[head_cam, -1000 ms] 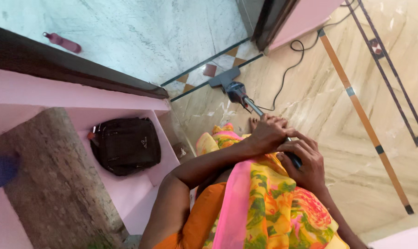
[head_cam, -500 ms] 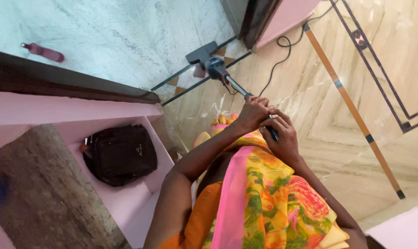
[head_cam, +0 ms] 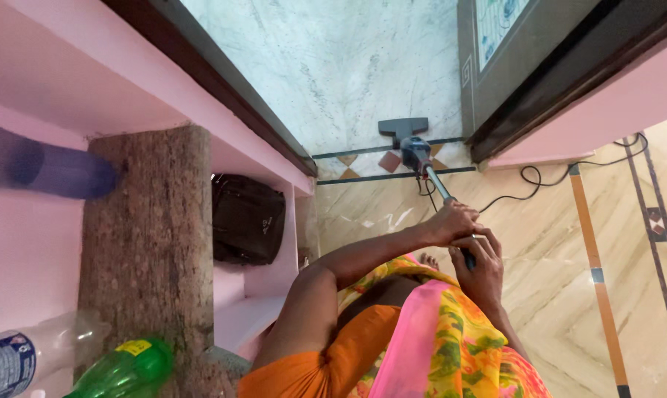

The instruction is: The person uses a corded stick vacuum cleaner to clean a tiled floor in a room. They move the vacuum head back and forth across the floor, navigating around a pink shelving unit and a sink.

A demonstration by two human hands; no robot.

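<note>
Near the doorway threshold (head_cam: 392, 177), vacuum head (head_cam: 402, 127) on floor; left hand (head_cam: 455, 221) and right hand (head_cam: 481, 269) both clamped around the vacuum wand (head_cam: 438, 184).

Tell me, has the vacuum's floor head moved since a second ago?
Yes. The vacuum head has gone forward across the patterned threshold strip onto the white marble floor; earlier it lay on the beige side.

Vacuum head (head_cam: 402, 127) on marble floor (head_cam: 348, 66)
</note>
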